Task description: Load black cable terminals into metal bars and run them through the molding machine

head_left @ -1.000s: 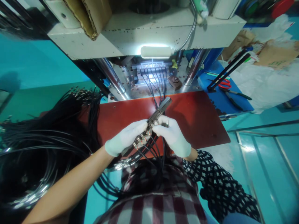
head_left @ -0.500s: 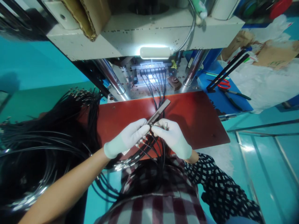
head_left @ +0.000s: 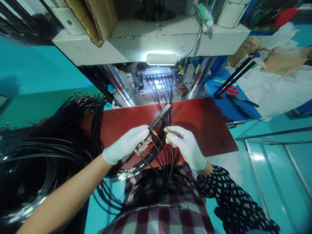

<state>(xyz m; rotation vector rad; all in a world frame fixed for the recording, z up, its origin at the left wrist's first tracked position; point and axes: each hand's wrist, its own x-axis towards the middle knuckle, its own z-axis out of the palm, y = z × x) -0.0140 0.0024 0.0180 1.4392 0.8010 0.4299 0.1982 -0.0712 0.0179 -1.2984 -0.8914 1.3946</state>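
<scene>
My gloved left hand grips a long grey metal bar, tilted up to the right over the red board. Several metal connectors sit in a row along the bar, with black cables running from them toward my lap. Just right of the bar, my gloved right hand has its thumb and fingers closed on a cable end. A small metal connector shows among its fingers. Exactly how it is pinched is partly hidden.
The red board lies before a press. Under a lamp, a metal mould holds several black cables. Cable bundles pile up at the left. Red-handled scissors and pliers lie on a blue tray at the right.
My right hand has moved away from the bar to the right. My left hand has shifted slightly left and down with the bar, leaving its row of connectors more visible.
</scene>
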